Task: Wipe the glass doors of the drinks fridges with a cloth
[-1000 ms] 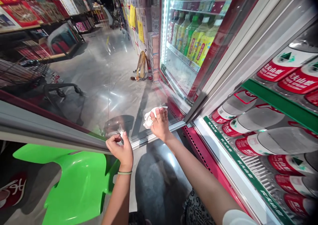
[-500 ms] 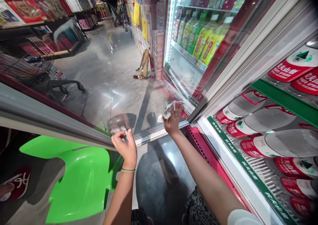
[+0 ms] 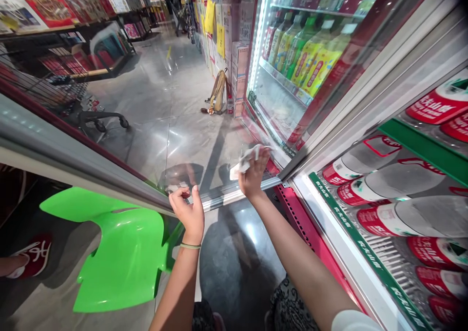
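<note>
An open glass fridge door (image 3: 146,126) swings out in front of me, its grey frame running along the bottom edge. My left hand (image 3: 188,211) grips that bottom frame edge, a green band on the wrist. My right hand (image 3: 253,172) presses a crumpled white cloth (image 3: 243,160) against the glass near the door's lower hinge corner. To the right, the open fridge holds rows of water bottles with red labels (image 3: 383,180) lying on wire shelves.
A bright green plastic chair (image 3: 120,253) stands below the door at left. A second lit fridge with green and yellow drink bottles (image 3: 303,53) stands further back. A shop aisle with shelves, a cart base (image 3: 102,121) and a yellow bag (image 3: 218,92) shows through the glass.
My right hand slid the cloth to the right along the lower glass toward the hinge corner. The left hand kept its hold on the door frame.
</note>
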Demonstrator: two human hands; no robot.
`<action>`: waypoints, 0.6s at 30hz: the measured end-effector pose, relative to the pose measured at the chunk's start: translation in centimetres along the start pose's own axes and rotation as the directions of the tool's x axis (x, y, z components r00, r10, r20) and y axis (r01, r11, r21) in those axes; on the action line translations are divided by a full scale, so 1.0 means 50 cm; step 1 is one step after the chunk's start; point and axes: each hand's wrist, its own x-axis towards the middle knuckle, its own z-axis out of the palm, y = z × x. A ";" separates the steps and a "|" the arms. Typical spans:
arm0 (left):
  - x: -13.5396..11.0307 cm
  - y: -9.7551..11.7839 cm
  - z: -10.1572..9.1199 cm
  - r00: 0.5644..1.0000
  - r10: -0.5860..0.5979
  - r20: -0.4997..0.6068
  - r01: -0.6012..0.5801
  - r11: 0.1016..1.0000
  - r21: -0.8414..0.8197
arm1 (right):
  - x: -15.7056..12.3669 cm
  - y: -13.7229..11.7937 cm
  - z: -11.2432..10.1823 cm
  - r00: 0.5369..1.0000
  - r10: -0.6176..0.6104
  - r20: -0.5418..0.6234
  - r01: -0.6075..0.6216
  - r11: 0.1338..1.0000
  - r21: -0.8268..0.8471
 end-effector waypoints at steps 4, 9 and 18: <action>-0.001 0.002 -0.001 1.000 0.002 -0.004 -0.002 1.000 0.001 | -0.033 0.037 0.006 0.979 -0.198 0.040 0.197 0.980 0.040; -0.001 0.002 -0.004 0.999 -0.026 0.028 0.026 1.000 -0.003 | 0.004 0.019 0.001 0.953 0.254 -0.164 -0.237 0.964 0.117; 0.004 -0.002 -0.011 0.999 -0.002 0.049 0.002 1.000 -0.009 | -0.035 0.047 0.004 0.947 -0.251 0.201 0.246 0.968 0.051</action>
